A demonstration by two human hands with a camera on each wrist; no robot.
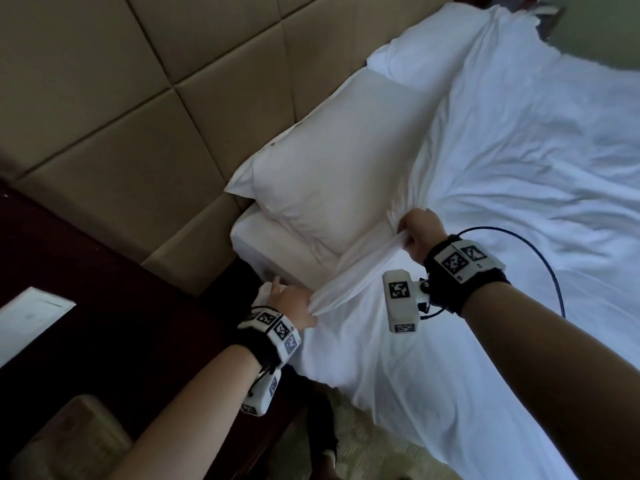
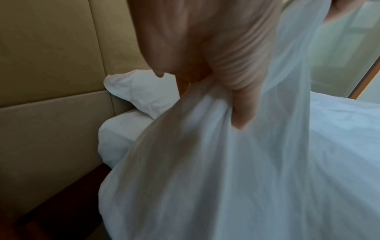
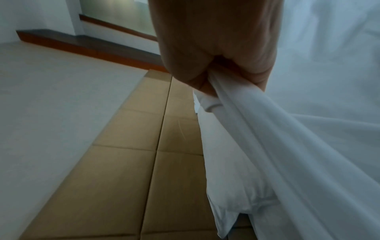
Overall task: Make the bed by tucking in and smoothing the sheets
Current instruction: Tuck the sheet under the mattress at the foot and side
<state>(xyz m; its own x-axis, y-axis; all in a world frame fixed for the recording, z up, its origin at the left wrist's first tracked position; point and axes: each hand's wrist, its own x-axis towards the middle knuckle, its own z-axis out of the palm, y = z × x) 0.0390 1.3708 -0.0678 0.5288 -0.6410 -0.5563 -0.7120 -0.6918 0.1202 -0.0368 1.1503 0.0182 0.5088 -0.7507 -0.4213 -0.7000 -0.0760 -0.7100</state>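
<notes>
A white top sheet lies rumpled over the bed. Its upper edge is pulled taut between my two hands near the bed's near corner. My left hand grips the bunched edge at the mattress side; the left wrist view shows my left hand with its fingers curled into the sheet. My right hand grips the same edge higher up, just beside the near pillow. In the right wrist view my right hand clenches a twisted band of the sheet, with the pillow beneath.
A tan padded headboard runs behind the pillows, with a second pillow further along. A dark wooden nightstand stands left of the bed, a white card on it. Patterned carpet shows below the mattress side.
</notes>
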